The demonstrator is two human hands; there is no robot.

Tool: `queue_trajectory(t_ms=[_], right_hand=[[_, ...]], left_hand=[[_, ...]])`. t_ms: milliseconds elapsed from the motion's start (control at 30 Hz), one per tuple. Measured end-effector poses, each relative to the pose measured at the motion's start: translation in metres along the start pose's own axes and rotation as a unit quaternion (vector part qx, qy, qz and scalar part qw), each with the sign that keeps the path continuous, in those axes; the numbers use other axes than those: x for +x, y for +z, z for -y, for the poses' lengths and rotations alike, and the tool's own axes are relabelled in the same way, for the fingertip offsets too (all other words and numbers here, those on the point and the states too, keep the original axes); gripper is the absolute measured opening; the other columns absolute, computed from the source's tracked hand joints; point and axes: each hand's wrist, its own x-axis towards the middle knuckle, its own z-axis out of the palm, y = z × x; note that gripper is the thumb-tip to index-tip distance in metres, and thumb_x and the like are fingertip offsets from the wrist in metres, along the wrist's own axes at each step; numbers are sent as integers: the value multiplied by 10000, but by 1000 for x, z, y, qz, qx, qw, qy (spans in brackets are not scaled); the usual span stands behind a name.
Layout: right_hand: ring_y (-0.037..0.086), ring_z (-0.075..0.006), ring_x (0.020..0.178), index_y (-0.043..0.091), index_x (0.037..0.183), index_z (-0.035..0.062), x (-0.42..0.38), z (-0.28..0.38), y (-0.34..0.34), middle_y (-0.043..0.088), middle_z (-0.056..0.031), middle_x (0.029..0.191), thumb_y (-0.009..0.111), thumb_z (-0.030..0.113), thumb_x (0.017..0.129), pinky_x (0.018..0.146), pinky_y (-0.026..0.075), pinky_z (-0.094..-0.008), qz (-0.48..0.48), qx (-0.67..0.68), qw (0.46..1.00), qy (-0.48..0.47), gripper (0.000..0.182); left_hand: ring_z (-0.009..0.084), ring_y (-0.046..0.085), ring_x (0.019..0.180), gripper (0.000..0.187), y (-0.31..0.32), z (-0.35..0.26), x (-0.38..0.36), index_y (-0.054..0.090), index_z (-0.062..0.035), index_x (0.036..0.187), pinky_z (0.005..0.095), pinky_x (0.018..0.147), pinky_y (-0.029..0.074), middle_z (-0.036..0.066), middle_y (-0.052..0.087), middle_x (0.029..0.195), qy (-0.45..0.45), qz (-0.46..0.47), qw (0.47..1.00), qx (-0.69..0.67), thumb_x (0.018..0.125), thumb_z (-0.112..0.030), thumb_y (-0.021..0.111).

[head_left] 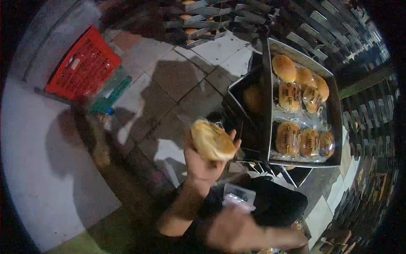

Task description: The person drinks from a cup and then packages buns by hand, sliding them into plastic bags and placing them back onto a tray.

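Nearest the lens: right hand (237,230), low in frame and motion-blurred, just below a small clear plastic packet (239,195); whether its fingers are spread or closed on anything, I cannot tell. Above it, left hand (203,163) raised, fingers curled up around a bun (211,139) in thin clear wrap, gripping it from beneath; wrap edge sticks out at upper left. Bun sits just left of a metal tray (336,127) carrying two rows of bagged buns (302,142), with one unwrapped bun (283,67) at the far end. Dark empty tray (237,95) leans beside it. Further out: tiled floor (177,80), red crate (82,65), racks of trays (198,19) behind.

Risk, as judged: grip is underneath only, on slippery film, so the bun could slide out onto the floor. A squeeze could flatten it.
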Motion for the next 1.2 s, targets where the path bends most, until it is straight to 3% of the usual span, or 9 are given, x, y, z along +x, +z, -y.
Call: queue_trajectory(t_ms=[167,433,567,700,767,833,900,967,1200], right_hand=[[494,-243,955,571,967,34,8,33,-72,505,-114,992,622,82,712,851,385,-359,-294,2,879,376,264],[566,-187,689,506,860,14,-48,26,-34,542,-100,836,616,5,767,577,472,-267,-406,148,859,274,144],[536,-333,585,509,820,38,-76,26,-3,538,-142,737,549,169,779,465,418,-377,22,78,921,382,144],[537,-289,934,526,1012,-12,-85,47,-60,568,-184,964,590,149,732,823,402,-374,187,502,835,-126,330],[546,-252,904,467,1129,37,-97,47,-65,529,-147,1017,698,437,672,812,422,-378,-255,139,921,261,651],[490,-268,1058,366,1230,31,-76,28,-54,450,-145,1212,760,170,617,935,370,-399,-622,282,699,214,741],[485,-262,1072,309,1253,10,-84,2,-16,449,-148,1197,722,208,678,946,371,-386,-587,391,662,253,735],[514,-223,1006,315,1235,2,-57,-10,5,470,-118,1162,614,257,775,856,436,-353,-487,488,680,249,605],[471,-154,734,553,813,-21,19,-21,69,519,-80,799,479,237,881,649,385,-269,-412,311,698,496,277]], left_hand=[[402,350,1178,707,32,11,-39,437,-102,1204,587,962,275,157,432,1235,-28,74,992,96,768,-656,388],[400,377,1157,692,50,76,-88,424,-98,1211,598,897,339,112,459,1212,-45,87,976,194,795,-643,330],[334,468,1083,612,33,93,-80,494,-82,1121,504,877,403,114,539,1098,-39,83,972,216,790,-590,413],[321,480,1061,542,34,71,-54,502,-121,1118,475,870,408,118,536,1086,42,37,980,189,802,-558,447],[296,403,1142,701,30,85,-100,387,-146,1255,464,913,362,119,426,1245,-166,111,973,115,772,-654,401],[291,390,1149,631,-30,93,-126,333,-115,1284,519,992,234,101,418,1262,-299,142,944,-7,854,-577,311],[285,373,1160,629,1,96,-139,340,-118,1282,499,1000,224,98,417,1266,-202,-9,952,230,858,-580,286],[134,508,908,380,18,100,-113,521,-75,1055,302,816,405,39,566,976,332,-316,653,603,895,-404,419],[198,548,772,209,-76,-21,-134,541,-15,920,317,677,428,102,562,838,117,-131,559,810,831,-200,576]])
